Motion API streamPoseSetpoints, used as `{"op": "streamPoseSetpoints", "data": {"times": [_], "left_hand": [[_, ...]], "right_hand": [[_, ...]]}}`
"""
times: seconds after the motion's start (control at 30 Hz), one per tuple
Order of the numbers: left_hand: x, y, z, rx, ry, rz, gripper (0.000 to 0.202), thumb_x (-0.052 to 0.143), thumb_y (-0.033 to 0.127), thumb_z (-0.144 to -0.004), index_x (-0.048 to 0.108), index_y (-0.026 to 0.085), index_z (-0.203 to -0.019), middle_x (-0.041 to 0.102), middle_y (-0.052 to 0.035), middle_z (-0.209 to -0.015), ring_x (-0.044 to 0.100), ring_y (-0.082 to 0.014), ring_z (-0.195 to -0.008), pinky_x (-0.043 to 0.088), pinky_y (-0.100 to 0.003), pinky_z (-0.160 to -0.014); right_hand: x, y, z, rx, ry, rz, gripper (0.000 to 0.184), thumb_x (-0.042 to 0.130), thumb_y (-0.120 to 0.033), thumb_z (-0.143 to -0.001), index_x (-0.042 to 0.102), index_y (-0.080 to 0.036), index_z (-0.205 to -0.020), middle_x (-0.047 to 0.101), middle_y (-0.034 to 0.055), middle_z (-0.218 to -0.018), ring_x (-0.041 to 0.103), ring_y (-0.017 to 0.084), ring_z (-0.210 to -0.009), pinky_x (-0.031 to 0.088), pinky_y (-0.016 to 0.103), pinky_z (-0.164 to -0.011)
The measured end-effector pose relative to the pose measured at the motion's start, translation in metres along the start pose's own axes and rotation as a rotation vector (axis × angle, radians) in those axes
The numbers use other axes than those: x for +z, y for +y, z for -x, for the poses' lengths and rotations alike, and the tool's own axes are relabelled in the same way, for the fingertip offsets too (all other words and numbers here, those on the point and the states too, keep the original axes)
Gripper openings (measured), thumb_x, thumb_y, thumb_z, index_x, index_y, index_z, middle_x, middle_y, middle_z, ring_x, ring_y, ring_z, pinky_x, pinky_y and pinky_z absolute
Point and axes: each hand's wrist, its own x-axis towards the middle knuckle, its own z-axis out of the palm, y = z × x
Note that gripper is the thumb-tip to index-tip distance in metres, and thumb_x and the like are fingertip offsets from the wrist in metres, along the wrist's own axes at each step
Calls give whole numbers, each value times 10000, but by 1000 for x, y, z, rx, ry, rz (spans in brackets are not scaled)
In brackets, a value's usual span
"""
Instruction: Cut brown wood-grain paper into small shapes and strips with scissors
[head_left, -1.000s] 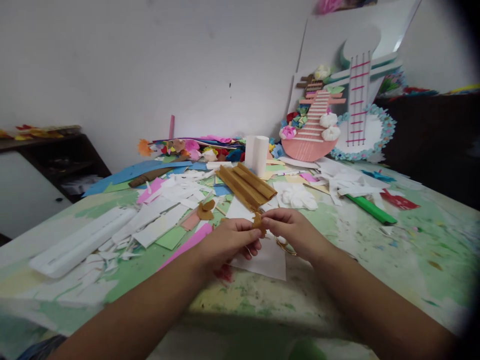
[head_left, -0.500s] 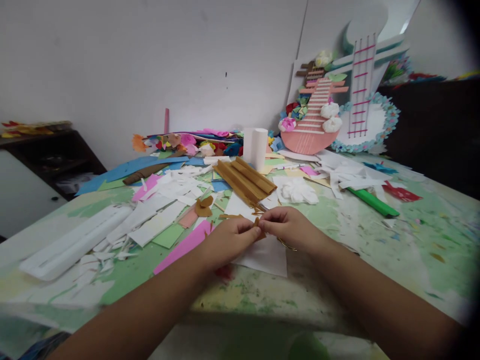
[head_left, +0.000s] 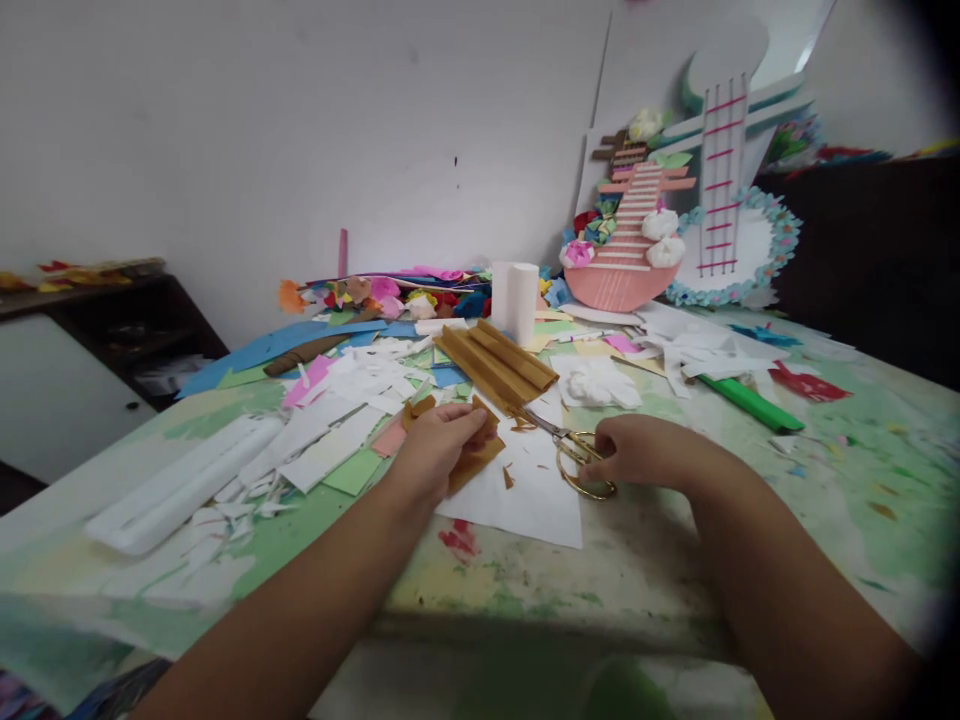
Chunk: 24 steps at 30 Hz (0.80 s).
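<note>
My left hand (head_left: pixel 437 447) rests on the table with its fingers closed on a piece of brown paper (head_left: pixel 474 458), which sticks out to the right under my fingertips. Farther right, my right hand (head_left: pixel 643 451) lies with curled fingers on the gold handles of a pair of scissors (head_left: pixel 576 458). The scissor blades point up-left toward a folded stack of brown pleated paper (head_left: pixel 496 364). Both hands sit over a white sheet (head_left: pixel 525 500) with small brown scraps on it.
Paper offcuts in white, pink, blue and green litter the paint-stained green table (head_left: pixel 825 480). A white roll (head_left: pixel 514 299) stands behind the brown stack. A green stick (head_left: pixel 750 402) lies at right. Paper-craft guitars (head_left: pixel 637 240) lean on the wall. A dark cabinet (head_left: pixel 112 340) stands left.
My hands have come apart. The left moved left and down onto the table with the brown paper. The right moved right onto the scissors, which now show fully.
</note>
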Motion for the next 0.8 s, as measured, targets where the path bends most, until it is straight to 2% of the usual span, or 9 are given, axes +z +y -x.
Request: {"op": "streamPoseSetpoints", "data": {"times": [0.13, 0.37, 0.47, 0.57, 0.63, 0.7, 0.8], "left_hand": [[0, 1, -1, 3, 36, -1, 133, 612, 230, -601, 558, 123, -661, 530, 17, -567, 441, -39, -480, 345, -178, -508], [2, 5, 2, 43, 26, 92, 155, 621, 198, -565, 544, 124, -676, 517, 24, -544, 415, -31, -449, 296, -171, -460], [2, 5, 2, 38, 31, 94, 152, 616, 193, -564, 545, 130, -682, 512, 27, -546, 427, -37, -456, 307, -178, -471], [0, 3, 0, 50, -6, 107, 138, 613, 197, -573, 549, 129, -675, 516, 23, -552, 428, -41, -455, 316, -187, -479], [-2, 2, -2, 63, -60, 109, 115, 605, 205, -589, 551, 125, -653, 512, 19, -545, 419, -42, -453, 312, -189, -476], [-3, 1, -3, 79, -101, 118, 108, 596, 219, -610, 549, 124, -630, 494, 22, -523, 405, -43, -448, 305, -189, -471], [-3, 1, -3, 94, -105, 137, 129, 593, 246, -630, 548, 125, -619, 477, 27, -510, 400, -46, -456, 313, -190, -483]], "right_hand": [[7, -13, -3, -9, 31, 13, 335, 510, -505, -602, 563, -183, -676, 587, 57, -664, 521, 181, -573, 302, 259, -448], [8, -10, -5, -48, 111, -16, 195, 478, -340, -654, 522, -165, -580, 569, 63, -602, 500, 156, -539, 292, 251, -451], [3, -15, 1, -157, 70, -271, 162, 470, -318, -681, 517, -168, -644, 578, 40, -630, 511, 135, -570, 340, 240, -498], [3, -25, 8, -304, -116, -786, 182, 508, -342, -677, 488, -165, -712, 554, 16, -639, 511, 116, -581, 369, 232, -527], [5, -30, 10, -333, -191, -978, 214, 538, -356, -668, 464, -165, -731, 508, -14, -600, 464, 86, -514, 352, 218, -492], [7, -33, 10, -368, -193, -1021, 258, 566, -376, -653, 459, -166, -756, 481, -29, -609, 417, 67, -491, 333, 210, -480], [9, -34, 8, -407, -64, -918, 321, 540, -454, -661, 469, -159, -765, 452, -22, -645, 408, 80, -549, 334, 221, -521]]}}
